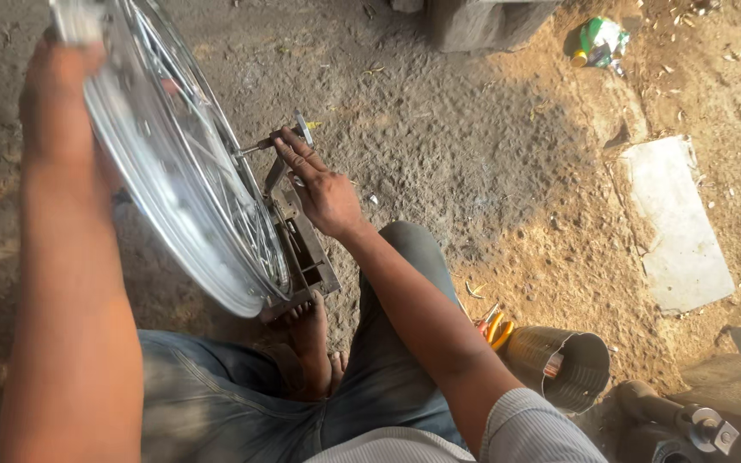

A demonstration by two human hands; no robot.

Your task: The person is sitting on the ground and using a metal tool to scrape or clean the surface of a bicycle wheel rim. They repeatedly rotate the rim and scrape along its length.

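Left hand [60,81] grips the upper edge of the spoked wheel rim [177,184], fingers curled over it. The rim is already mounted upright in the metal truing stand [302,249] — spoke work appears in progress. Right hand [323,190] pinches the axle end [289,137]. A crumpled green-and-white packet [600,39] lies far right; a pale flat slab [677,227] lies below it.

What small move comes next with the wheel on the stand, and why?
Probably a slow turn of the wheel with the left hand, which already grips the rim's top. The right hand rests at the axle on the metal stand, steadying it.
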